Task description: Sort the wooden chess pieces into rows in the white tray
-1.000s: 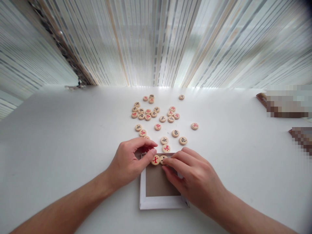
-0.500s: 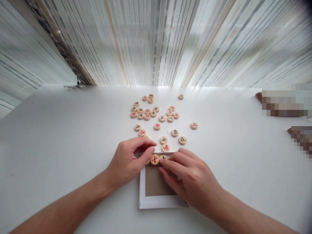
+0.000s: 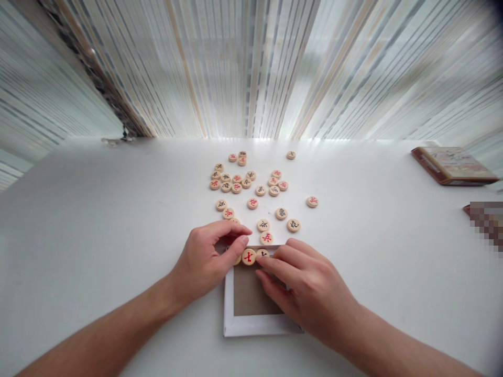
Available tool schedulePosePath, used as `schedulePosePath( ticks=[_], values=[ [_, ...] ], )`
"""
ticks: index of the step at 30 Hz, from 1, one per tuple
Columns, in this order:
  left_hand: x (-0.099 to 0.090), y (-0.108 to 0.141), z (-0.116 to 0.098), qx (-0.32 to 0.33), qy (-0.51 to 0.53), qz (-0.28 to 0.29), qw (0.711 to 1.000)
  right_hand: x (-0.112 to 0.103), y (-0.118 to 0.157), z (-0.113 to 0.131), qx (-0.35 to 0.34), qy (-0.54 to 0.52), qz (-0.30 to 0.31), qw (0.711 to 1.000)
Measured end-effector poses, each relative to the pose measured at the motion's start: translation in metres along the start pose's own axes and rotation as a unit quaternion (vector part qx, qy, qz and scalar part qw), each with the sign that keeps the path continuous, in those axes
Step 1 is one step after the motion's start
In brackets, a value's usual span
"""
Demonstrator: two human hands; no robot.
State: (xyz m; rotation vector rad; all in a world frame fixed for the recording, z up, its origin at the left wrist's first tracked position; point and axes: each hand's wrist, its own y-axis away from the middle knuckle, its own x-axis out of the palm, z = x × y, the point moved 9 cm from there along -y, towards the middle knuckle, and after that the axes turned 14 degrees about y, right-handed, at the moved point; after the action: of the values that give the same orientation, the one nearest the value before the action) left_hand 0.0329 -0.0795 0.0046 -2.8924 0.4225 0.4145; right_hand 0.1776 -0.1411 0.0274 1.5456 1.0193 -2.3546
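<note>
Both hands reach in low over a shallow white tray, and neither is closed round anything that can be seen. The left hand (image 3: 204, 257) is loosely curled, its index finger and thumb bent toward each other with a small gap between the tips; the thumb lies over the left end of a row of discs, partly hiding a pale disc (image 3: 237, 259), though whether it presses on that disc cannot be told. The right hand (image 3: 312, 277) comes from the other side with its thumb dropped away from the index finger, whose tip rests at the near edge of a black-marked disc (image 3: 262, 253), close to where that disc meets a red-marked disc (image 3: 249, 257). Its other fingers are bent beside the row, and what lies beneath them is hidden. These discs lie flat, face up and side by side along the far wall inside the tray (image 3: 259, 328), which probably serves as a straight stop for them, while a hand at either end likely guards against sideways sliding. Lying flat also leaves their marks readable. Just past that wall sits a loose red disc (image 3: 266, 238), with many more spread singly and in clusters farther across the white tabletop (image 3: 137, 225). At the far right lies a flat box (image 3: 456, 163).
</note>
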Motion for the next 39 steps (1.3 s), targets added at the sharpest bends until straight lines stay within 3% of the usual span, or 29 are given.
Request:
schedulePosePath(
  ticks=[9,33,39],
  values=[
    [0.0,0.001,0.002,-0.009,0.015,-0.001,1.0,-0.006,0.004,-0.014,0.013,-0.002,-0.007,1.0],
    [-0.001,0.0,0.001,0.0,0.002,-0.003,1.0,0.004,0.002,-0.012,0.014,0.013,0.006,1.0],
    [-0.004,0.0,0.003,-0.009,0.008,-0.01,1.0,-0.005,0.002,-0.018,0.023,-0.016,-0.005,1.0]
  ],
)
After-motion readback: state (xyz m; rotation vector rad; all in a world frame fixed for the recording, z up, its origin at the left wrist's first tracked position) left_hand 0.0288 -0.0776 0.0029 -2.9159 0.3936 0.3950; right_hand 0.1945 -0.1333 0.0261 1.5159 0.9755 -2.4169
